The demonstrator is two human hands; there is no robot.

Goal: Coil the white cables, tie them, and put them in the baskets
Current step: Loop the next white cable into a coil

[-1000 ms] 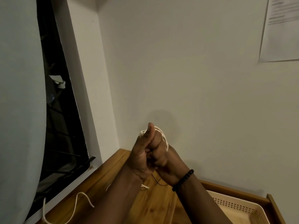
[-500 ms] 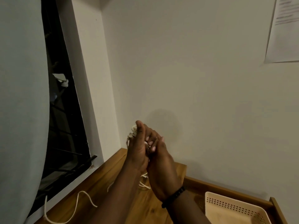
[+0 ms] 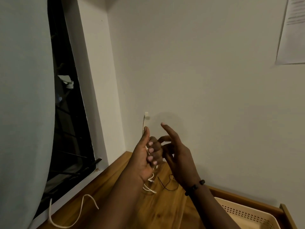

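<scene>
Leftmost, a loose white cable [image 3: 79,210] lies curved on the wooden table [image 3: 165,212] near the window sill. Left hand [image 3: 146,156]: fingers curled around a bundled white cable [image 3: 145,123], connector end sticking up above the thumb, tails hanging below the palm toward the table. Right hand [image 3: 178,154]: fingers spread, index extended upward, touching the left hand's fingers, nothing gripped. Far right, cream basket [image 3: 247,215] sits on the table.
</scene>
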